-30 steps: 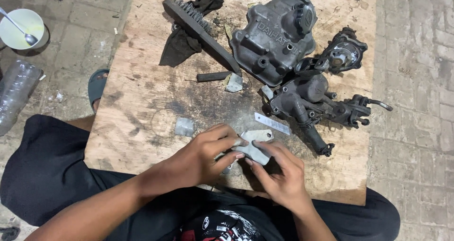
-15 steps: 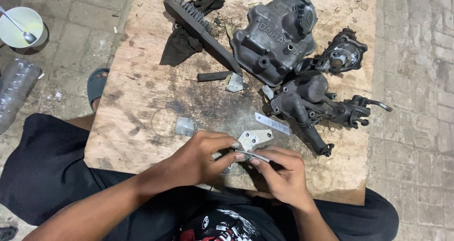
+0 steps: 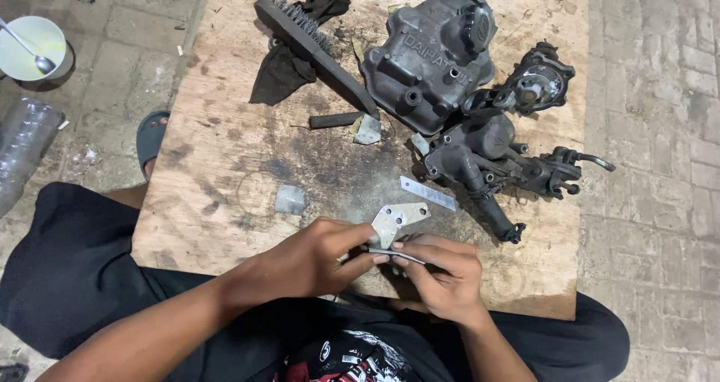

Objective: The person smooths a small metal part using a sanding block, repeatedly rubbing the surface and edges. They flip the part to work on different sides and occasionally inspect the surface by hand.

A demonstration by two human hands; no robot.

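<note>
My left hand (image 3: 315,258) pinches a small flat grey metal bracket (image 3: 396,221) with holes, holding it just above the near edge of a stained wooden board (image 3: 225,179). My right hand (image 3: 442,273) sits beside it, fingers closed on a thin dark blade-like strip (image 3: 397,255) laid against the bracket's lower edge. Both hands touch at the fingertips. The bracket's lower part is hidden behind my fingers.
On the board lie a narrow metal blade (image 3: 427,193), a small grey square piece (image 3: 290,199), a wire brush (image 3: 315,52) on a dark rag (image 3: 289,63), a grey engine cover (image 3: 431,56) and dark cast engine parts (image 3: 495,161). A bowl with spoon (image 3: 31,46) stands on the brick floor.
The bracket has been lifted and turned slightly in my left hand. My right fingers have shifted along its lower edge with the thin strip.
</note>
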